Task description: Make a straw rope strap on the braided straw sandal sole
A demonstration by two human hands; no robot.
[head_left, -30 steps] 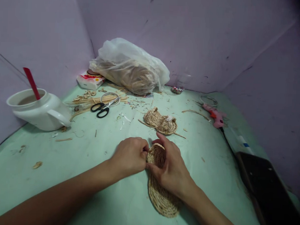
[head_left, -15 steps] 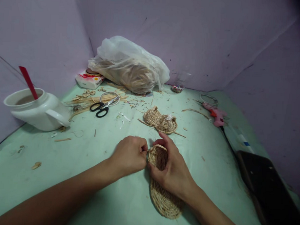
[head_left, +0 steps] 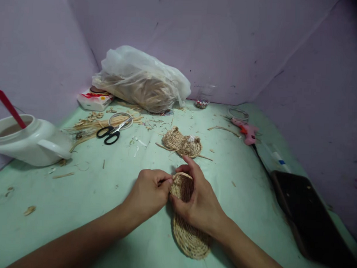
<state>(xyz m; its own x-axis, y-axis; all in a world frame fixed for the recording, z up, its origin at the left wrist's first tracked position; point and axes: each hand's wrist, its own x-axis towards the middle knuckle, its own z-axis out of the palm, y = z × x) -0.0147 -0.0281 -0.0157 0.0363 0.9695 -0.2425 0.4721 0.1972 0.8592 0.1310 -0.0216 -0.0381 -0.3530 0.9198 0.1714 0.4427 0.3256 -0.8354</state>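
Note:
A woven straw slipper (head_left: 190, 239) lies on the green tabletop, its rounded sole toward me and its hollow upper facing up. My right hand (head_left: 202, 201) is wrapped round the upper from the right, with the thumb at the near side of the opening and the fingers beyond the far edge. At the left edge of the rim, my left hand (head_left: 150, 191) is closed in a pinch. Whatever lies between those fingertips is too small to make out. Just beyond sits a second woven piece (head_left: 178, 142) with white beads on it.
Black-handled scissors (head_left: 112, 133), a tape ring and loose straw lie back left, near a white pitcher (head_left: 40, 145). A plastic bag (head_left: 142, 82) and a jar of beads (head_left: 202, 103) stand against the wall. To the right are a pink glue gun (head_left: 248, 133) and a dark phone (head_left: 307, 216).
My left hand has turned from a fist beside the rim to a fingertip pinch at it. My right hand keeps its hold. The whole view has shifted slightly.

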